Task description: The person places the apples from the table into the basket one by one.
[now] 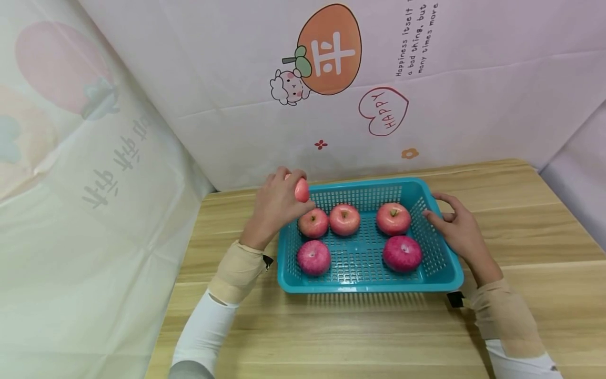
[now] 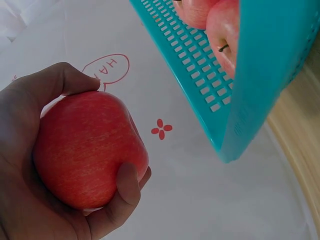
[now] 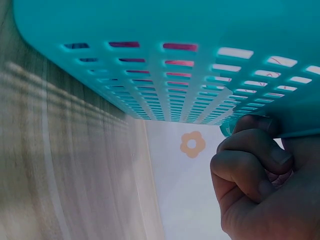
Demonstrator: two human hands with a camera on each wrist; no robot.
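A red apple (image 2: 90, 150) is gripped by my left hand (image 1: 276, 205), thumb on one side and curled fingers on the other. That hand is over the back left corner of a turquoise plastic basket (image 1: 360, 288). Inside the basket, two pinkish apples (image 1: 344, 220) lie side by side behind a darker one (image 1: 314, 258) at the left. At the right, another pinkish apple (image 1: 393, 219) sits behind a deep red one (image 1: 402, 253). My right hand (image 1: 459, 226) holds the basket's right rim, thumb over the inner side and fingers curled outside, as the right wrist view shows.
The basket is over a light wood-grain table (image 1: 360, 337), near its back edge. A white printed cloth (image 1: 227, 89) hangs behind the table, and a similar cloth (image 1: 85, 252) hangs at the left.
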